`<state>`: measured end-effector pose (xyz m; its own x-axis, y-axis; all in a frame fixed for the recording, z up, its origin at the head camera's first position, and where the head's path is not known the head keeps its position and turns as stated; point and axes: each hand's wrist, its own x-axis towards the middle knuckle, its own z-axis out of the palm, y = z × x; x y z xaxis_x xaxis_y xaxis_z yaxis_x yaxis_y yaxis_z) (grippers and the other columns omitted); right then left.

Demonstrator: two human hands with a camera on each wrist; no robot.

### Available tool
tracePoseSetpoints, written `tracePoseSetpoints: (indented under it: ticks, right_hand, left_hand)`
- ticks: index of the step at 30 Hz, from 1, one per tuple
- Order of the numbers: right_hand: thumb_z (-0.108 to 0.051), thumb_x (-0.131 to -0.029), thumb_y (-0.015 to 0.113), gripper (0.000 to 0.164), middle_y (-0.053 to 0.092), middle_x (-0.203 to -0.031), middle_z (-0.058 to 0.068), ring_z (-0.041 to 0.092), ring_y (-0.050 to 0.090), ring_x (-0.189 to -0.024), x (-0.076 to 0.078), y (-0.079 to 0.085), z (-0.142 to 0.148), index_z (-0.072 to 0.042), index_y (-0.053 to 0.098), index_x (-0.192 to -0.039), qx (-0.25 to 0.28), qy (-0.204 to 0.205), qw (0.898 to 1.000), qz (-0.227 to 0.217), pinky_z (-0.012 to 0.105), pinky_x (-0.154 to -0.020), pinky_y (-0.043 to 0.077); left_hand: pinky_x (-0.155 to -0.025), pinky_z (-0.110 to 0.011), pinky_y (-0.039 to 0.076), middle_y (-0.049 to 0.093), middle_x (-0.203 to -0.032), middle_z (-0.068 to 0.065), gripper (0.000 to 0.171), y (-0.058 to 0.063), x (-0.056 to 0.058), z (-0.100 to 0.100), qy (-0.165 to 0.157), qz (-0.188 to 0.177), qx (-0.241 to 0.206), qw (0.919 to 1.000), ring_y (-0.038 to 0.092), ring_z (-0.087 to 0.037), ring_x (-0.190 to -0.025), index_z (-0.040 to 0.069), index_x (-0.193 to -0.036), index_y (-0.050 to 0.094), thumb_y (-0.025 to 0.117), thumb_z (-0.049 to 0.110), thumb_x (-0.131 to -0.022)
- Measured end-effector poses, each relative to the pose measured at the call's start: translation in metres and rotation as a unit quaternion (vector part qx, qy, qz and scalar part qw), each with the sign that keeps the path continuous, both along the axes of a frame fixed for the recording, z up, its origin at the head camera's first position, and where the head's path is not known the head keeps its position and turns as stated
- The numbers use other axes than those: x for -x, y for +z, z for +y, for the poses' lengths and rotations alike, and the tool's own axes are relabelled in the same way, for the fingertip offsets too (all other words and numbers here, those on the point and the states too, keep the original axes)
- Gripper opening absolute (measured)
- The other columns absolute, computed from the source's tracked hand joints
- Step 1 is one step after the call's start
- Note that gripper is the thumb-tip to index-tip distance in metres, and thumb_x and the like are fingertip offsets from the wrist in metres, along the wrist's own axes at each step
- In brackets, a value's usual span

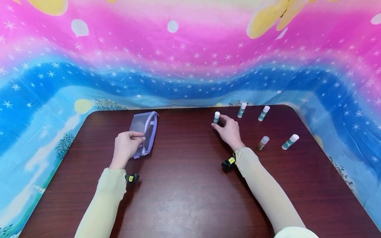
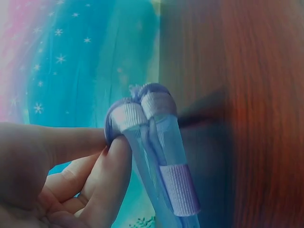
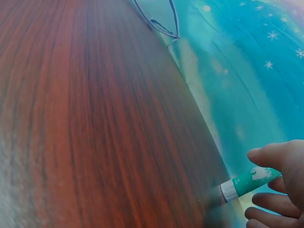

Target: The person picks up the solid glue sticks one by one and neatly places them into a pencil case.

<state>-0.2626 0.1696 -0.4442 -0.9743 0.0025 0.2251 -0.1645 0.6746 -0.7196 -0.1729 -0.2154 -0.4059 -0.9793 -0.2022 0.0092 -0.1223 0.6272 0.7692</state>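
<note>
On the left of the table, a translucent purple zip pouch (image 1: pixel 152 138) stands partly open at the top. My left hand (image 1: pixel 126 145) pinches its rim between thumb and finger; the left wrist view shows the purple fabric edge (image 2: pixel 124 116) between the fingertips. Toward the back, right of the middle, my right hand (image 1: pixel 228 130) holds a green-and-white glue stick (image 1: pixel 217 116) between thumb and fingers. That glue stick (image 3: pixel 254 181) shows beside the thumb in the right wrist view, its lower end near the tabletop. Whether it touches the table I cannot tell.
Two more glue sticks, one (image 1: pixel 242 110) and another (image 1: pixel 264 113), stand at the back right. Nearer are a clear-capped brownish tube (image 1: pixel 263 142) and a further glue stick (image 1: pixel 290 142). A patterned cloth (image 1: pixel 190 66) hangs behind the dark wooden table (image 1: pixel 184 185).
</note>
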Motion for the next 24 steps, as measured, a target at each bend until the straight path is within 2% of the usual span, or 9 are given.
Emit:
tracePoseSetpoints:
  ticks: [9, 14, 24]
  right_hand:
    - [-0.029, -0.093, 0.078, 0.048, 0.070, -0.121, 0.016, 0.031, 0.066, -0.113, 0.000, -0.001, 0.000, -0.007, 0.065, -0.134, 0.007, 0.006, 1.000, 0.001, 0.049, -0.100, 0.051]
    - [-0.028, -0.093, 0.078, 0.046, 0.070, -0.121, 0.016, 0.031, 0.067, -0.113, 0.000, -0.001, 0.000, -0.006, 0.066, -0.132, 0.010, 0.006, 1.000, 0.005, 0.048, -0.100, 0.052]
    - [-0.029, -0.093, 0.078, 0.045, 0.071, -0.119, 0.015, 0.030, 0.068, -0.111, -0.001, -0.001, -0.001, -0.007, 0.067, -0.130, 0.010, 0.004, 1.000, -0.002, 0.047, -0.099, 0.052]
  left_hand:
    - [-0.073, -0.026, 0.061, 0.075, -0.100, -0.016, 0.027, 0.001, 0.007, 0.010, -0.018, -0.019, -0.063, 0.9977, 0.075, -0.018, -0.078, 0.002, -0.118, 0.076, 0.076, 0.014, -0.094]
    - [-0.075, -0.031, 0.062, 0.074, -0.106, -0.015, 0.025, 0.003, 0.009, 0.017, -0.031, -0.028, -0.070, 0.9967, 0.075, -0.019, -0.081, 0.004, -0.117, 0.076, 0.074, 0.016, -0.095]
    - [-0.075, -0.033, 0.062, 0.075, -0.100, -0.015, 0.022, 0.002, 0.013, 0.027, -0.046, -0.037, -0.093, 0.9939, 0.075, -0.019, -0.079, 0.002, -0.110, 0.077, 0.075, 0.017, -0.095]
